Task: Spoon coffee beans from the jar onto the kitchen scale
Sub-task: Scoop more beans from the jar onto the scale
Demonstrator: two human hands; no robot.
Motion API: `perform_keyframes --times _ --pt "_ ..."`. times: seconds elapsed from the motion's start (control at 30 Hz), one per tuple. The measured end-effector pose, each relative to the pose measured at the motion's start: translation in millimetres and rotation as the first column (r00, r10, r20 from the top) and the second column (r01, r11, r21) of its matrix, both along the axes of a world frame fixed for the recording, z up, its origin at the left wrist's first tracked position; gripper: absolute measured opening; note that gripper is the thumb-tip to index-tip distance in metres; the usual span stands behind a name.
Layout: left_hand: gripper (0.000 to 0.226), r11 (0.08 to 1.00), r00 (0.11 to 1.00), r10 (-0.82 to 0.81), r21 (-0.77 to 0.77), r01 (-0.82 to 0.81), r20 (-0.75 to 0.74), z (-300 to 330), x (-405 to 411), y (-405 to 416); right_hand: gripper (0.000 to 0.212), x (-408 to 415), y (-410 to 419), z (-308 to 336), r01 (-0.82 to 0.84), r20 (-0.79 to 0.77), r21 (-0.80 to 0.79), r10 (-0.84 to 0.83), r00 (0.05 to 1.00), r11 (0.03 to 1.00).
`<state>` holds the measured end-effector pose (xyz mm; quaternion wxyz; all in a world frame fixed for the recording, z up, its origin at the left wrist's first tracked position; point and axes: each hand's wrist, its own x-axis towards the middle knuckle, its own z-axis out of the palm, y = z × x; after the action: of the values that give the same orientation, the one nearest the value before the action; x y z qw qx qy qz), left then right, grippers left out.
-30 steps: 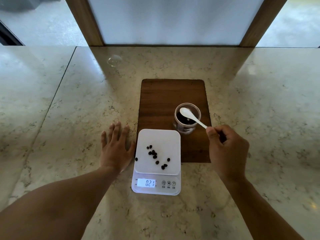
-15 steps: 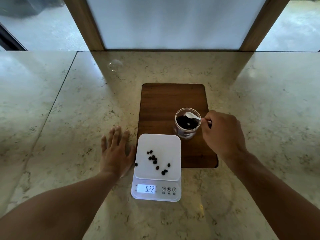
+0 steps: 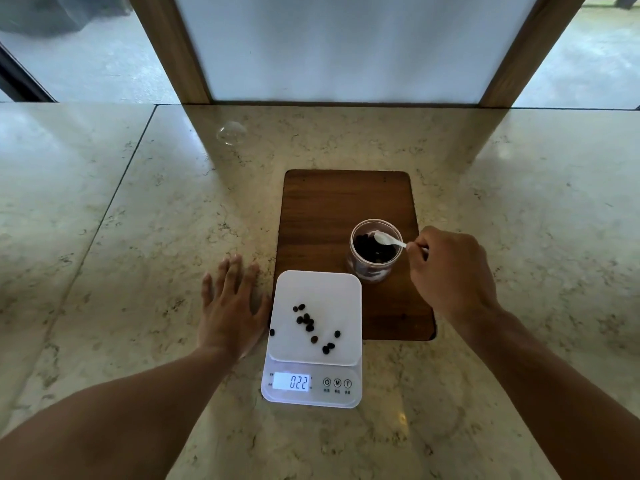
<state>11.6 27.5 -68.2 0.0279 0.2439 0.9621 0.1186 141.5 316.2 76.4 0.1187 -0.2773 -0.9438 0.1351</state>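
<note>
Clear jar (image 3: 374,252) sitting upright on the near right part of a wooden board (image 3: 325,216), loaded with dark coffee beans (image 3: 372,249). Little white spoon (image 3: 387,239) dipped in over the right side of the rim, bowl resting just above the beans, handle running out to the right. Right hand (image 3: 450,271) pinching that handle, fingers curled tight around it, knuckles up, just beside the jar. Can't tell if anything's actually in the spoon bowl.

Just in front of the jar and to its left: white kitchen scale (image 3: 313,341), far edge overlapping the board's near left corner. About a dozen loose beans (image 3: 311,323) scattered across the platform in a rough diagonal, one of them right at the left edge. Lit display (image 3: 291,381) reading 0.22, three round buttons to the right of it.

Left hand (image 3: 232,306) flat on the marble counter (image 3: 138,237), palm down, fingers spread, holding nothing, right up against the scale's left side. Further back on the counter, a small clear dome-shaped thing (image 3: 231,133), too faint to make out.
</note>
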Motion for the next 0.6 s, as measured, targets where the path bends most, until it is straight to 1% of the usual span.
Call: perform_keyframes --times 0.13,0.43,0.5,0.6 --pt "0.07 1.0 1.0 0.0 0.002 0.0 0.0 -2 0 0 0.021 -6 -7 -8 0.026 0.072 -0.059 -0.021 0.997 0.998" --pt "0.068 1.0 1.0 0.001 -0.01 -0.001 0.001 -3 -1 -1 0.022 -12 -5 -15 0.144 0.057 -0.247 -0.134 0.989 0.958" --pt "0.068 1.0 1.0 0.001 -0.013 -0.001 0.002 -2 0 0 0.02 -10 -3 -12 0.123 0.047 -0.215 -0.115 0.992 0.969" --pt "0.07 1.0 1.0 -0.003 -0.023 0.003 -0.001 -1 0 -1 0.019 -9 -2 -8 0.052 0.015 -0.095 -0.051 0.999 0.994"
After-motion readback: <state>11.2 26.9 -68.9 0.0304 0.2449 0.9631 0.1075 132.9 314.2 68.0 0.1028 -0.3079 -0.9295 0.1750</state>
